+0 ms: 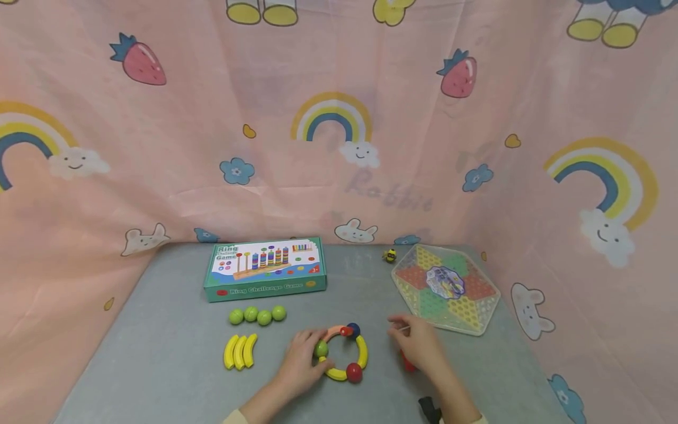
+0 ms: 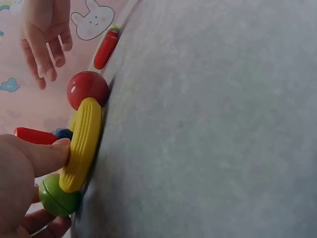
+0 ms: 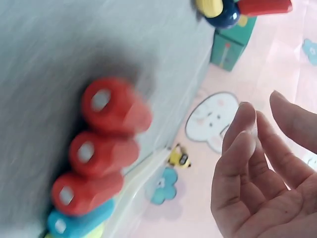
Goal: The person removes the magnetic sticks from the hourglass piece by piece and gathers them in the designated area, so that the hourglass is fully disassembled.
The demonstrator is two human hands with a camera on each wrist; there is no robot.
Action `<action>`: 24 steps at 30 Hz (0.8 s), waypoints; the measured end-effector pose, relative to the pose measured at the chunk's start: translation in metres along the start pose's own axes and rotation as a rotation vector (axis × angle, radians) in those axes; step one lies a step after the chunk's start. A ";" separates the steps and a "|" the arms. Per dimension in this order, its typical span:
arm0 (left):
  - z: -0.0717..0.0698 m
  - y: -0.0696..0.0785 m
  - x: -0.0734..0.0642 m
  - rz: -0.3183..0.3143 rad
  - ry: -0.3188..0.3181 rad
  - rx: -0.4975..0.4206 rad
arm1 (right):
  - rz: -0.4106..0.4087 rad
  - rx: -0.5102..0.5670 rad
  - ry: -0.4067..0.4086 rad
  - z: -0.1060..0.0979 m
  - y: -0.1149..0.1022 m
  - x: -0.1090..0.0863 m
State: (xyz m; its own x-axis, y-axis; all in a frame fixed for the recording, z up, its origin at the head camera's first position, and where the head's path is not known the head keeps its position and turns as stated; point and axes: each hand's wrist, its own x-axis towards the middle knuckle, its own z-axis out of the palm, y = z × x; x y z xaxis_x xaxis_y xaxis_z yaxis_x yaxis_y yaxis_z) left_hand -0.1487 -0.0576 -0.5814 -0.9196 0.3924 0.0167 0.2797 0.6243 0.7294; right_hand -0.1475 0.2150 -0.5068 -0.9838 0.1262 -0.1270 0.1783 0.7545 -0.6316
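On the table lies a ring of toy pieces [image 1: 362, 351]: yellow banana-shaped pieces, an orange curved one, and green, red and blue balls. My left hand [image 1: 303, 360] grips its left side. The thumb lies against a yellow banana piece [image 2: 83, 148], and fingers reach round the green ball [image 2: 55, 196]. From the blue ball [image 3: 224, 14] a red piece [image 3: 265, 6] sticks out. My right hand [image 1: 421, 344] hovers right of the ring, fingers loosely bent and holding nothing. Beside it stand red pieces [image 3: 111, 106] with silvery round ends, mostly hidden by the hand in the head view.
Left of the ring lie several green balls [image 1: 251, 314] and three yellow banana pieces [image 1: 240, 351]. Behind them is a Ring Challenge Game box [image 1: 267, 290]. At the back right are a hexagonal game board [image 1: 479, 297] and a small bee figure [image 1: 389, 255]. A black object [image 1: 429, 409] lies near the front.
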 end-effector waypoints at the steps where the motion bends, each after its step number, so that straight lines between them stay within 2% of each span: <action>1: 0.000 0.000 0.000 0.006 -0.001 -0.005 | -0.017 0.008 -0.001 0.001 -0.003 0.000; 5: 0.000 -0.004 0.002 0.027 0.002 -0.041 | -0.083 0.046 -0.012 0.009 -0.013 0.000; 7: 0.001 -0.006 0.002 0.022 0.031 -0.055 | -0.133 0.059 -0.059 0.016 -0.018 0.002; 12: 0.004 -0.008 0.001 0.000 0.224 0.013 | -0.254 0.102 -0.230 0.038 -0.032 0.009; 15: 0.004 -0.007 -0.001 0.002 0.288 0.063 | -0.261 0.095 -0.261 0.050 -0.039 0.013; 17: 0.004 -0.005 -0.002 0.000 0.274 0.069 | -0.244 0.061 -0.249 0.057 -0.041 0.014; 24: 0.003 0.001 -0.002 -0.020 0.150 0.031 | -0.220 0.015 -0.203 0.062 -0.041 0.017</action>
State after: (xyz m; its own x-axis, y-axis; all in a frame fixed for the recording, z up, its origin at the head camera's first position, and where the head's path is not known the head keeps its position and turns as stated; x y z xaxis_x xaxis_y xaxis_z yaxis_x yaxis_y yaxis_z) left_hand -0.1459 -0.0557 -0.5824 -0.9552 0.2763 0.1063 0.2676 0.6523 0.7091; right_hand -0.1708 0.1459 -0.5304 -0.9758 -0.1721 -0.1351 -0.0374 0.7396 -0.6720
